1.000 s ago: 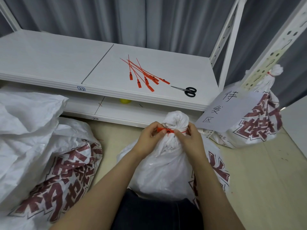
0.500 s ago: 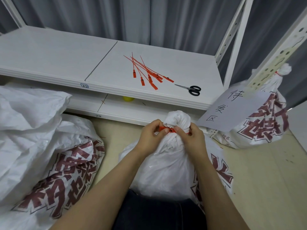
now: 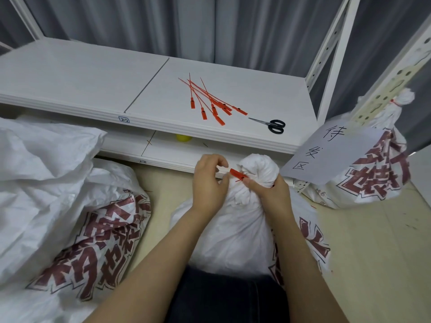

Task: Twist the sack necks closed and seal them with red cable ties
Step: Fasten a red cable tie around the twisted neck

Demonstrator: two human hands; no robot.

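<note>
Held the twisted neck (image 3: 242, 197) of the white sack (image 3: 233, 236) in the right hand (image 3: 271, 194), fingers curled round the neck just below the bunched top, thumb tip against the red cable tie (image 3: 238, 174). Found the tie at the neck, flat tag end projecting left and slightly up. Positioned the left hand (image 3: 207, 183) just beside that tag end, fingers curled narrow, thumb and forefinger close together; could not tell whether pinching the tie's thin tail.

Stood the sack upright on the floor (image 3: 373, 252), in front of the low white shelf (image 3: 93, 85) and against dark trousers (image 3: 221, 299).

Noted a loose bundle of spare ties (image 3: 210, 101) on the shelf's upper board, with black-handled scissors (image 3: 272, 125) just to the right of them, apart. Noted a yellow object (image 3: 183, 138) on the lower board, mostly hidden. Noted a second sack (image 3: 377, 178) at the right, red-printed, neck bound in red, partly behind a shelf upright and a handwritten paper sign (image 3: 326, 155). Noted slack sacks (image 3: 58, 194) heaped on the floor at the left, and a grey curtain (image 3: 210, 24) behind the shelf.
</note>
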